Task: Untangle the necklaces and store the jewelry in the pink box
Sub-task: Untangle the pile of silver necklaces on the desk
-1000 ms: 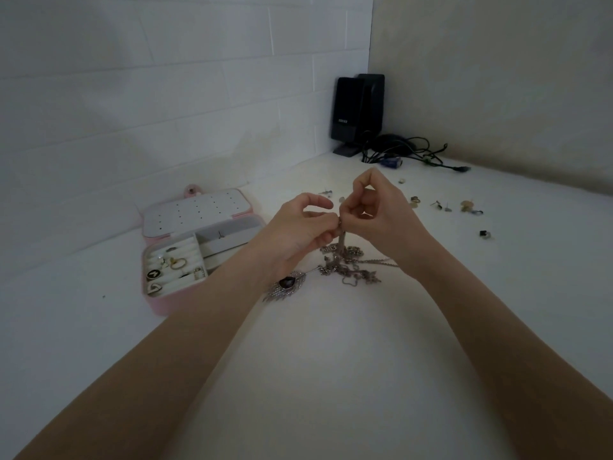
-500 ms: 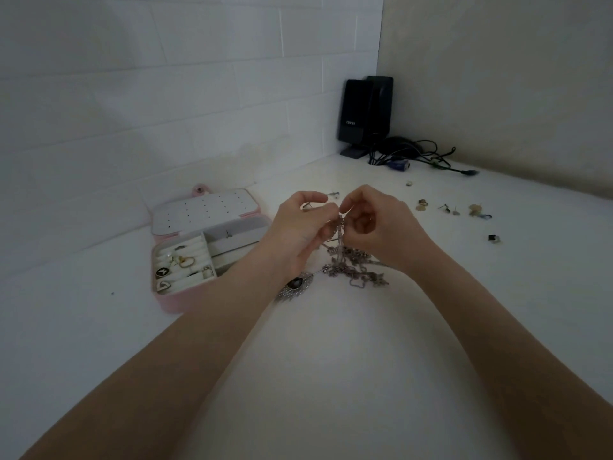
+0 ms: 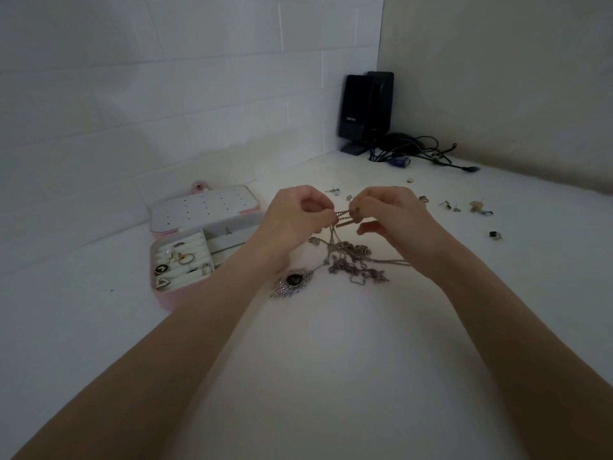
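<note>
Two hands meet above the white bench (image 3: pixel 315 376): the left hand (image 3: pixel 292 224) and the right hand (image 3: pixel 394 220) each pinch an end of a short stretch of silver chain (image 3: pixel 345 215), pulled taut between them. From that stretch more chain hangs down into the tangle of necklaces (image 3: pixel 355 260), which lies on the bench just beneath the hands. A leaf-shaped pendant with a dark stone (image 3: pixel 293 281) rests at the tangle's left edge, near the left wrist.

Left of the hands the pink box (image 3: pixel 172 298) stands open, its white perforated lid (image 3: pixel 204 207) laid back toward the tiled wall (image 3: pixel 166 78). The ribbed front-left compartment holds several rings (image 3: pixel 185 258) and small pieces; the narrower compartments behind it show one small item I cannot identify.

Loose earrings and small bits (image 3: pixel 457 207) are scattered on the bench beyond the right hand, well apart from the box. In the far corner stand black speakers (image 3: pixel 365 107) with a heap of cables (image 3: pixel 411 154) beside them. Between the forearms and toward the viewer the bench is bare white surface; the box sits just beside the left wall.
</note>
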`<state>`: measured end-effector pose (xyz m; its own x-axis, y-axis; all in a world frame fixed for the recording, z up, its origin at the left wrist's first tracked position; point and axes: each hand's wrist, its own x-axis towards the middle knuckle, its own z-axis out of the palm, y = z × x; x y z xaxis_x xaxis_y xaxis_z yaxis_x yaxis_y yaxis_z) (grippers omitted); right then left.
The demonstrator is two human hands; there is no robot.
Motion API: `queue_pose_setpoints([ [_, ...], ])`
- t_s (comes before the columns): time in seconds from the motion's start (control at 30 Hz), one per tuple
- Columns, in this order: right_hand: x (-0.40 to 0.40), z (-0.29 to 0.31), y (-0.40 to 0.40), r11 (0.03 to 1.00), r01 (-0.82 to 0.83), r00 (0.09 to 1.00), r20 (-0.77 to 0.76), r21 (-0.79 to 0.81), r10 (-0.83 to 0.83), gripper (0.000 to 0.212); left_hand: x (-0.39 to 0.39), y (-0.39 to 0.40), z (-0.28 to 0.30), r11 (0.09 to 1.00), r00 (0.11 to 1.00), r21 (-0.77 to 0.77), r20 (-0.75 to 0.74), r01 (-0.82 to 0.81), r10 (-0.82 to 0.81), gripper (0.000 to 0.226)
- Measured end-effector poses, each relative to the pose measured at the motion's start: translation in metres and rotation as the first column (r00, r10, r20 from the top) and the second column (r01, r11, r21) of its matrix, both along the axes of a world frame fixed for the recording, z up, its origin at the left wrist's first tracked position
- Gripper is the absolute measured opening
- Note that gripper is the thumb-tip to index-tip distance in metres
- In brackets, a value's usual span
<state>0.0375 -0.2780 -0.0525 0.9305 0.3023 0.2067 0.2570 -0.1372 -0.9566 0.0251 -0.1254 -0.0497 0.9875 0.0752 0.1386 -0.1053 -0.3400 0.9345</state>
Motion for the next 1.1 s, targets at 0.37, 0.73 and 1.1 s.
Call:
queue_pose_setpoints([
  [0.37, 0.0, 0.007, -0.003, 0.86, -0.222, 0.958, -0.064, 0.459, 0.281, 0.014, -0.008, 0.0, 0.021, 0.927, 0.998, -0.369, 0.02, 0.06, -0.057, 0.013],
  [0.73, -0.007, 0.0, 0.002, 0.993, -0.011, 1.0, -0.022, 0.117, 0.013, 0.006, -0.007, -0.004, 0.018, 0.808, 0.993, -0.589, -0.08, 0.023, -0.087, 0.016],
  [1.1, -0.002, -0.001, 0.002, 0.953, 0.011, 1.0, -0.017, 0.303, -0.006, 0.012, -0.005, -0.005, 0.005, 0.998, 0.998, 0.042, 0.016, 0.056, -0.056, 0.02],
])
